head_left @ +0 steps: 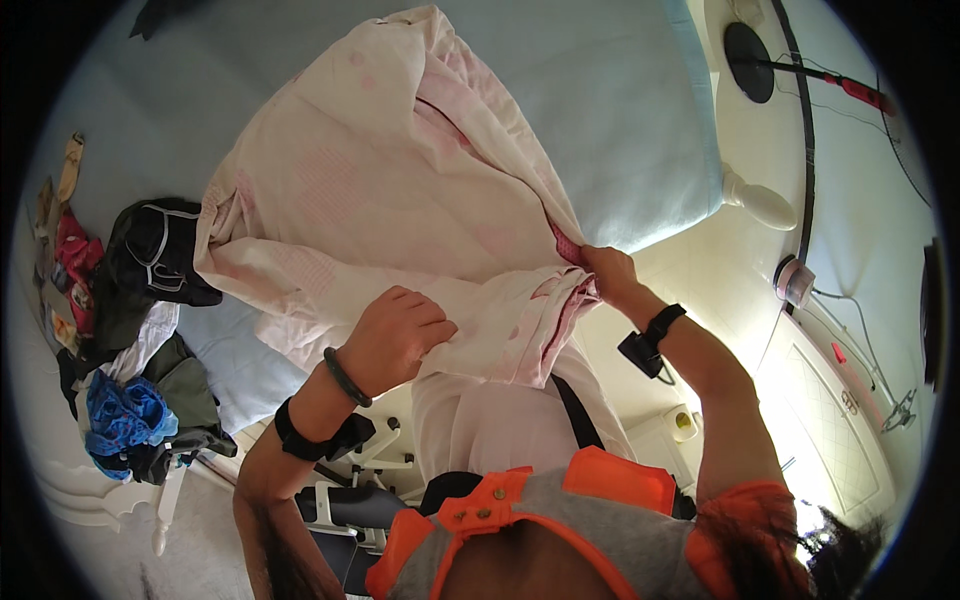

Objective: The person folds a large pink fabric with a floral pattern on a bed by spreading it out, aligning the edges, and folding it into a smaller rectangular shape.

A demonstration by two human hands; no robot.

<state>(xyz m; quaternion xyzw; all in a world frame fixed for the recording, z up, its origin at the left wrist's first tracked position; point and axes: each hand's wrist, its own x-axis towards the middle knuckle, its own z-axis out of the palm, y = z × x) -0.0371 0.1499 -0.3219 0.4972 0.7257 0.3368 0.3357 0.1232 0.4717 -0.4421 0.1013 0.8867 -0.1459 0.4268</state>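
Note:
A large white cloth with pale pink patterns [360, 187], perhaps a quilt cover, spreads over the light blue bed [637, 120] and hangs over its near edge. My left hand [405, 337] is closed on the near part of the cloth, with the fingers curled into it. Farther right, my right hand [611, 274] grips the cloth's edge, where several folded layers and a darker pink inside show. The near end drapes in front of my light trousers [510, 427]. Both wrists wear black straps; a dark bangle circles the left one.
Clothes lie heaped at the left, among them a black garment with white piping [161, 251] and a blue patterned one [127, 412]. A white bedpost [761, 206] sticks out at the right. Beyond are a round-based stand [750, 64], a clamp lamp [795, 281] and an office chair [360, 510].

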